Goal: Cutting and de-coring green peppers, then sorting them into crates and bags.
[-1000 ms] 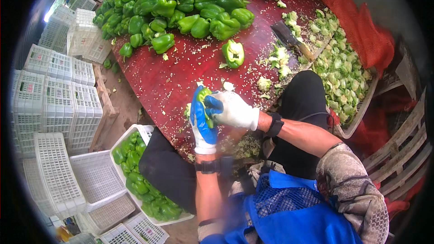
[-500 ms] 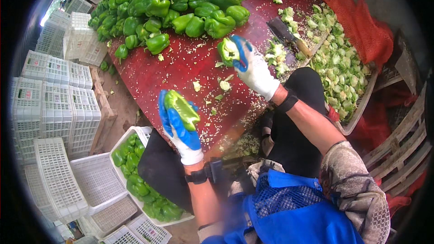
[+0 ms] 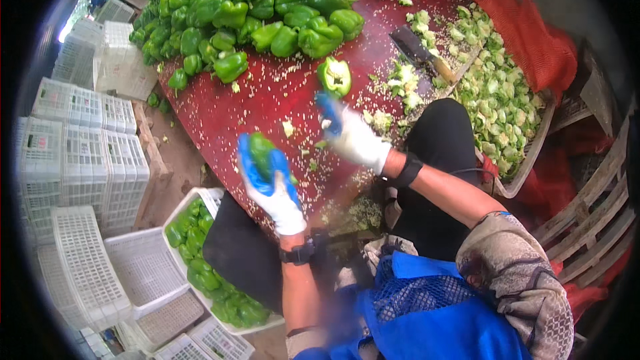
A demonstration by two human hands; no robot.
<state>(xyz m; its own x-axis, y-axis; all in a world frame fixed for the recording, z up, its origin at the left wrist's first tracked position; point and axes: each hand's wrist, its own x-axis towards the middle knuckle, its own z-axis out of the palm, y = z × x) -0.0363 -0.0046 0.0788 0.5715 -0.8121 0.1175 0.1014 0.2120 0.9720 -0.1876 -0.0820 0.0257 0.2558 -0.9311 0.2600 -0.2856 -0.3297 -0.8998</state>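
My left hand (image 3: 272, 190), in a blue-and-white glove, is wrapped round a green bell pepper (image 3: 262, 150) above the front of the red table. My right hand (image 3: 353, 135), gloved the same way, is over the table to the right of it, its blue fingers smeared by motion. Whether they hold anything cannot be made out. A pale scrap shows by those fingertips. Just beyond them a cut-open green bell pepper (image 3: 335, 77) lies with its pale hollow inside showing. A broad-bladed knife (image 3: 413, 47) with a wooden handle rests farther right.
Whole green peppers (image 3: 247, 13) are heaped at the table's far side. Seeds and scraps litter the red table (image 3: 267, 103). A tray (image 3: 517, 187) of pale pepper cores stands right, beside red netting (image 3: 533, 27). White crates (image 3: 83, 167) are stacked left; a pepper-filled crate (image 3: 175, 223) sits lower left.
My right hand has let go of the cut-open pepper, which now lies on the table, and has come back toward me. My left hand has turned its pepper, hiding the cut side.
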